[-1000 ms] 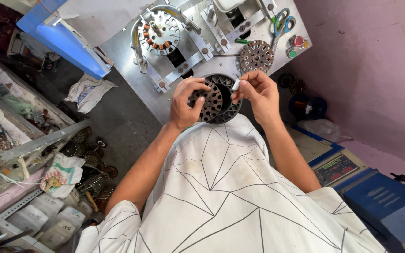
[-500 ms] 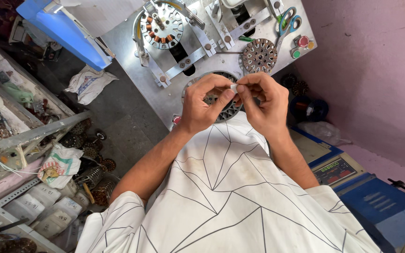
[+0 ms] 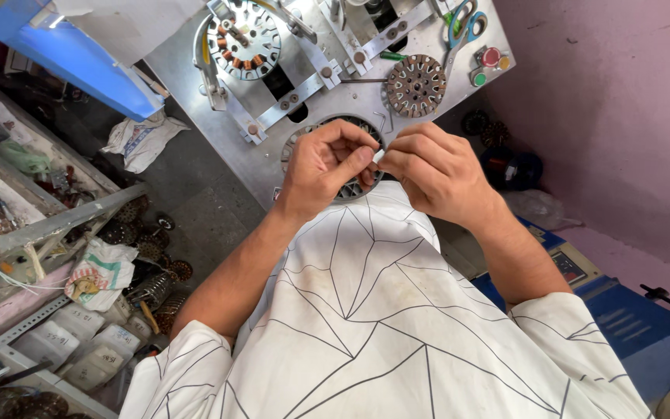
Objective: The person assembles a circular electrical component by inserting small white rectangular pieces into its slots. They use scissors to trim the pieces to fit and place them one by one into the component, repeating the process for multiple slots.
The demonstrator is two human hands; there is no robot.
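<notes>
Far left: shelves w/ small parts, a crumpled bag [image 3: 101, 273] on the floor below. Blue tray [image 3: 71, 58] top left. Metal table [image 3: 195, 77] carries a wound stator [image 3: 243, 39] in a jig, a bare rotor disc [image 3: 416, 85] to its right, scissors [image 3: 461, 27] and buttons at the right edge. Left hand [image 3: 323, 167] and right hand [image 3: 436, 172] meet over a dark stator [image 3: 350, 188], mostly hidden under them; fingers of both pinched together on a small white piece [image 3: 378, 156] between them.
</notes>
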